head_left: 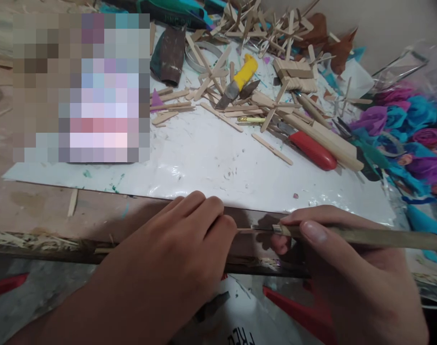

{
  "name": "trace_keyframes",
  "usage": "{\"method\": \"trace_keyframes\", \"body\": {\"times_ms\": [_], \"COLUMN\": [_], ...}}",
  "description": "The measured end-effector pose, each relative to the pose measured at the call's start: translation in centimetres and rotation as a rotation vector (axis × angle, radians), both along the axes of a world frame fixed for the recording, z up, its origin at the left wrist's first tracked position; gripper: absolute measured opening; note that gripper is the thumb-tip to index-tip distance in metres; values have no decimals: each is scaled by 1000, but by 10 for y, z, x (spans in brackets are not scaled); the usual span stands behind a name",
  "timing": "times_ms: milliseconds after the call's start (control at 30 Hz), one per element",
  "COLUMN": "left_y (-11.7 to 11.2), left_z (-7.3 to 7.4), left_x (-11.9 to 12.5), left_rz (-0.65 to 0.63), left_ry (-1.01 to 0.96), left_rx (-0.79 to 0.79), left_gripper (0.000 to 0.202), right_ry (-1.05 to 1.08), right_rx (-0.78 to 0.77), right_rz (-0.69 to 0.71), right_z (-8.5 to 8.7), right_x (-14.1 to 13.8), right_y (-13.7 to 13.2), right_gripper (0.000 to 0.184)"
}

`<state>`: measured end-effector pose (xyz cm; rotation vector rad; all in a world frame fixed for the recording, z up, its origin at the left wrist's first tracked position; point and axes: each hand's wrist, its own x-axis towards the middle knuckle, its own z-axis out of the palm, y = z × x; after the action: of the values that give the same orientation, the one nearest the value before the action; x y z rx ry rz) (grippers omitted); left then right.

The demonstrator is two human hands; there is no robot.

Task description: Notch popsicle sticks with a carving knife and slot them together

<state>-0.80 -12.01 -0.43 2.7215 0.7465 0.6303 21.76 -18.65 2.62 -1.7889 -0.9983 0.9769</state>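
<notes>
My left hand [189,239] is closed, its fingers curled and pinched on the end of a thin wooden stick [245,230] at the near edge of the table. My right hand [333,268] is wrapped around a long wooden-handled knife [376,236]. The thumb lies along the handle. The knife's small blade [265,228] rests on the stick, just right of my left fingertips. Both hands sit over the brown board edge [96,215], in front of a white plastic sheet [211,163].
Many craft sticks [218,72] lie scattered on the sheet, with a yellow utility knife [240,79], a red-handled cutter [312,149] and a stack of sticks [297,74]. Purple and blue paper flowers [408,129] fill the right side. A blurred patch [80,86] covers the upper left.
</notes>
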Motion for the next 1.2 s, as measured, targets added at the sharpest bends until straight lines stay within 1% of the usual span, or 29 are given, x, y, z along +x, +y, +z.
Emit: {"method": "trace_keyframes", "body": {"times_ms": [100, 133, 267, 367, 533, 667, 733, 900, 967, 1067, 1133, 1200], "left_y": [-1, -1, -3, -4, -6, -7, -6, -3, -3, -3, -4, -3], "left_z": [-1, -1, -2, -3, -4, -3, -3, -2, -2, -4, -5, -5], "left_x": [-2, -3, -6, -7, -5, -4, -3, -3, -3, -3, -2, -1], "left_rz": [3, 10, 29, 22, 38, 50, 35, 5, 12, 11, 7, 7], "left_ry": [-8, -14, -39, -23, -22, -13, -5, -19, -27, -42, -47, -50], "left_rx": [-58, -68, -101, -112, -122, -121, -129, -177, -159, -132, -135, -140], "left_gripper": [28, 27, 23, 24, 27, 27, 25, 25, 27, 33, 34, 34], "right_ry": [-4, -25, -93, -115, -70, -18, 2, -14, 13, 9, -5, -11], "right_rx": [-24, -32, 11, 14, -96, -144, -183, -257, -280, -306, -297, -256], "right_rz": [-67, -69, -15, 13, 21, 5, 5, 30, 56, 132, 223, 329], "right_z": [4, 5, 6, 5, 6, 8, 10, 12, 13, 15, 14, 12], "right_x": [0, 0, 0, 0, -3, -6, -6, -1, 2, 12, 20, 28], "right_y": [-1, -1, -2, -2, 7, 13, 14, 20, 25, 33, 38, 42], "right_gripper": [17, 17, 12, 13, 20, 23, 26, 34, 34, 30, 24, 15]}}
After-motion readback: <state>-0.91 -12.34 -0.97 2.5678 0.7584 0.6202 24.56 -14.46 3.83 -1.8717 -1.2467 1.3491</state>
